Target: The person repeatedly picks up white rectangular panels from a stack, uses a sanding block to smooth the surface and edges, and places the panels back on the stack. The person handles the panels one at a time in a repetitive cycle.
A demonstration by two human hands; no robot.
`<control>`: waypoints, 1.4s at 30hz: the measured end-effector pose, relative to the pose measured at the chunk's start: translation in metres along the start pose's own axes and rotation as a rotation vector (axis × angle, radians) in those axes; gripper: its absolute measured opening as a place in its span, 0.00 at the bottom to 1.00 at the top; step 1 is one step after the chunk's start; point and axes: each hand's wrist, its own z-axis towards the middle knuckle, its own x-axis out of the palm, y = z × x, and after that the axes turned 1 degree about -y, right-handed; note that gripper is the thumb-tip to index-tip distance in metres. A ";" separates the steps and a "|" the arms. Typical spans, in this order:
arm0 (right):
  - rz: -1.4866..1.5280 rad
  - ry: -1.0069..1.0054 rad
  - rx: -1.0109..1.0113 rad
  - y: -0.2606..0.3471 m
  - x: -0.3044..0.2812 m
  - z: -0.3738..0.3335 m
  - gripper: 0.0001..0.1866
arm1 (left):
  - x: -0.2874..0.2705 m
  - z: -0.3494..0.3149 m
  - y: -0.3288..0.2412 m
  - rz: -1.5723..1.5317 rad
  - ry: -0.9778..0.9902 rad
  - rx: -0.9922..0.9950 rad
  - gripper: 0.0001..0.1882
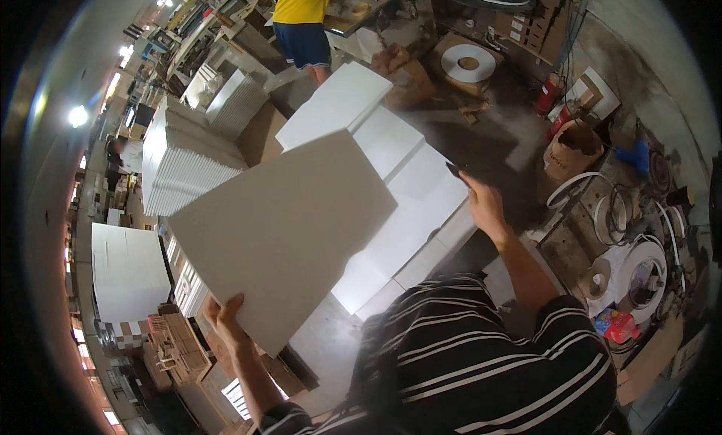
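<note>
My left hand (228,322) grips a large white panel (286,224) by its near left corner, the thumb on top and the other fingers mostly hidden beneath. The panel is tilted and lies partly over stacked white panels (421,202) in front of me. At the right edge of that stack is my right hand (489,209), its fingers closed on a small dark object (453,168) at the stack's corner. That object is too small to name. Most of the stack's left side is hidden under the held panel.
Tall stacks of white panels (188,160) stand at the left, with another pile (131,273) nearer. A person in a yellow shirt (304,2) is at the far side. On the right are a bench (568,247) with white coils (645,277), a paper bag (573,149) and a red extinguisher (547,93).
</note>
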 end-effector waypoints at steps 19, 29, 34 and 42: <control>-0.079 -0.046 0.276 -0.071 -0.026 -0.109 0.19 | 0.156 0.054 0.081 0.602 1.114 0.809 0.08; 0.063 0.141 0.346 -0.030 -0.013 -0.086 0.18 | 0.163 0.055 0.088 0.961 0.895 0.738 0.11; 0.326 0.107 0.330 0.003 0.020 -0.060 0.17 | 0.165 -0.006 0.117 0.717 0.401 0.559 0.33; 0.920 0.334 0.361 0.079 0.082 -0.057 0.18 | 0.154 -0.054 0.124 -0.500 0.186 -0.653 0.51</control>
